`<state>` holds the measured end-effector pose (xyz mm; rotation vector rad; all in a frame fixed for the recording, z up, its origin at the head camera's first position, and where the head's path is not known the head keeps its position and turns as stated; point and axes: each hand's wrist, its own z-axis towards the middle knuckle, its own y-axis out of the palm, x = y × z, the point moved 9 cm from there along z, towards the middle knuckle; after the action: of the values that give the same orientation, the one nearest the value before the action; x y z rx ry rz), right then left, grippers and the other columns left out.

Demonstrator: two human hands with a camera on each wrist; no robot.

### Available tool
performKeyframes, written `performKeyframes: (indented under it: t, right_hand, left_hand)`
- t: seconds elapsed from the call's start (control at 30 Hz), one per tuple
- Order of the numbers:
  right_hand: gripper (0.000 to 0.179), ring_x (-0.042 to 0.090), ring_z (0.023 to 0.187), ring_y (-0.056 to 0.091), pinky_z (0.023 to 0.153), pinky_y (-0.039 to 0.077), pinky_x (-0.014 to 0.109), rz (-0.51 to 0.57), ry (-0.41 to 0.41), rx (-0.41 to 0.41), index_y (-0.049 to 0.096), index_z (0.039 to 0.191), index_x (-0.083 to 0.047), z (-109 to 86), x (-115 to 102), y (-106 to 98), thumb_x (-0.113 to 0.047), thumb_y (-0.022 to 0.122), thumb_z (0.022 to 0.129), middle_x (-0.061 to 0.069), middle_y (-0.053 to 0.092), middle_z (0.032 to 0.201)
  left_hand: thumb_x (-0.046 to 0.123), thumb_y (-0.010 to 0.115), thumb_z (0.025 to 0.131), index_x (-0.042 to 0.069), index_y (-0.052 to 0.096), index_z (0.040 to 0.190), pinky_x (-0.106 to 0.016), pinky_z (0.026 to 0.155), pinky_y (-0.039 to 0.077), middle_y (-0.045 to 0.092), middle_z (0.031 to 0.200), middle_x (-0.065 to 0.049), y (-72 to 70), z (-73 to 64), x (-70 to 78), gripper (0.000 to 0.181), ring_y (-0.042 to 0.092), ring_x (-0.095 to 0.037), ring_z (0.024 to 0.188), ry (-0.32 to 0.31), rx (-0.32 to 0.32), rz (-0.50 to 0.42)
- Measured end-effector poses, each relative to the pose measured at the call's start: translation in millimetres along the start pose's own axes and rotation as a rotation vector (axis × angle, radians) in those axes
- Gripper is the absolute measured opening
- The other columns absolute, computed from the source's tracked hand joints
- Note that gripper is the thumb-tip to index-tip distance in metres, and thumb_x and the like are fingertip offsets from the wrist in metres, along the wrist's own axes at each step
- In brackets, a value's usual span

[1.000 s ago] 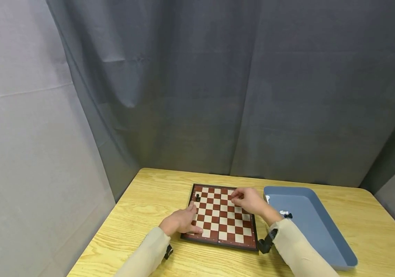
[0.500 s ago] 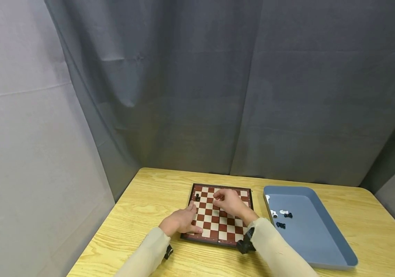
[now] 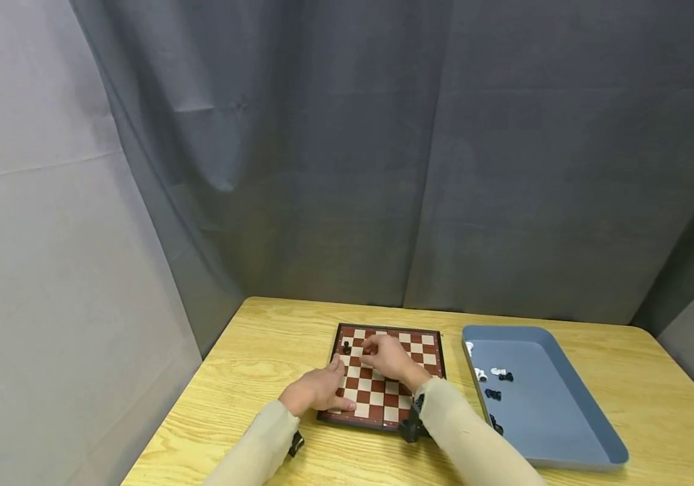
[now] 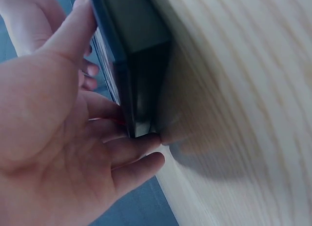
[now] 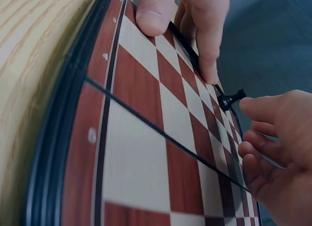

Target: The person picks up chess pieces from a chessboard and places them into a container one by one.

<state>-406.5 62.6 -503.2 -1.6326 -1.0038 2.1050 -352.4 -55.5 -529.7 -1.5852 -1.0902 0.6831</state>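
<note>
My left hand [image 3: 318,389] lies spread at the near left corner of a red-and-cream chessboard [image 3: 377,393]. In the left wrist view its thumb is on the board's top side and its fingertips reach the edge and underside. A black chess pawn [image 3: 347,347] stands on the board just beyond the left fingertips. My right hand [image 3: 388,356] is low over the board, right of the pawn, fingers bent. In the right wrist view the black pawn [image 5: 231,100] has its head right at my right fingertip [image 5: 249,108]; I cannot tell whether these fingers hold anything.
A blue-grey tray [image 3: 578,398] stands right of the board on the wooden table [image 3: 286,324], with white chess pieces [image 3: 481,375] and black chess pieces [image 3: 493,395] lying along its left side. A dark grey curtain [image 3: 347,202] hangs behind the table.
My right hand has moved left across the board, closer to the black pawn, uncovering the board's right side and several pieces in the tray. My left hand and the pawn have stayed in place.
</note>
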Motion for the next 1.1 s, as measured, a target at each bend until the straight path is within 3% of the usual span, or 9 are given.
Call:
performKeyframes:
  t: [0.13,0.4,1.1]
  right_hand:
    - [0.032,0.021,0.089,0.06,0.074,0.052,0.038,0.005,0.037,-0.005,0.063,0.117,0.0,3.5,-0.1,6.5,-0.017,0.067,0.089,0.012,0.064,0.105]
    - [0.03,0.018,0.084,0.06,0.07,0.052,0.036,0.007,0.044,0.013,0.063,0.117,0.001,5.4,-0.4,10.3,-0.015,0.065,0.091,0.01,0.064,0.1]
    - [0.03,0.025,0.088,0.059,0.075,0.05,0.04,-0.196,-0.022,0.041,0.065,0.115,-0.002,16.5,-4.5,19.0,-0.017,0.068,0.089,0.01,0.061,0.099]
  left_hand:
    - [0.065,0.055,0.082,0.0,0.022,0.15,-0.035,0.095,0.045,0.013,0.156,-0.017,0.4,-0.1,-0.6,0.099,0.047,-0.028,0.124,-0.003,-0.001,-0.006]
    - [0.065,0.055,0.082,0.001,0.021,0.15,-0.036,0.097,0.044,0.013,0.156,-0.016,0.0,-0.8,1.1,0.099,0.046,-0.028,0.125,-0.009,0.003,-0.015]
    - [0.065,0.053,0.083,0.001,0.023,0.149,-0.035,0.098,0.043,0.014,0.155,-0.017,-2.0,-4.4,8.9,0.097,0.046,-0.027,0.126,0.011,0.0,0.011]
